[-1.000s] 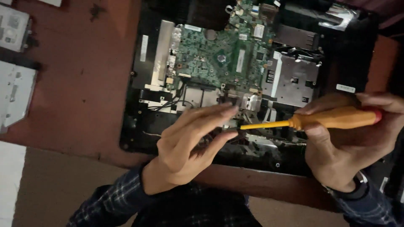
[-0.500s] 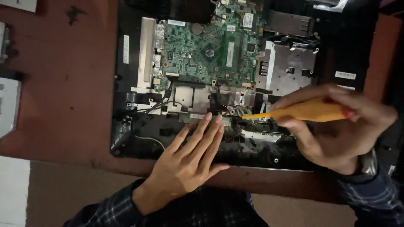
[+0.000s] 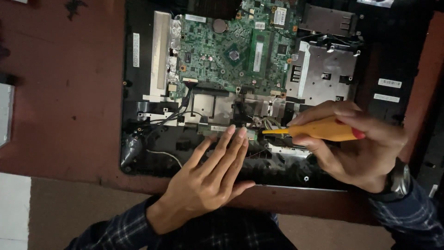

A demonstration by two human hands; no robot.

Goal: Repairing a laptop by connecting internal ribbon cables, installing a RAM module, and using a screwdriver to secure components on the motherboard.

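At the counter's near edge, the left hand (image 3: 208, 178) lies flat on the opened laptop base (image 3: 138, 153), fingers (image 3: 233, 148) stretched out together, tips touching a small card just below the green circuit board (image 3: 231, 51). The right hand (image 3: 356, 148), wearing a wristwatch (image 3: 398, 178), has its fingers clamped on a yellow screwdriver (image 3: 323, 129), tip beside the left fingertips. Farther back sits a silver metal plate (image 3: 323, 69).
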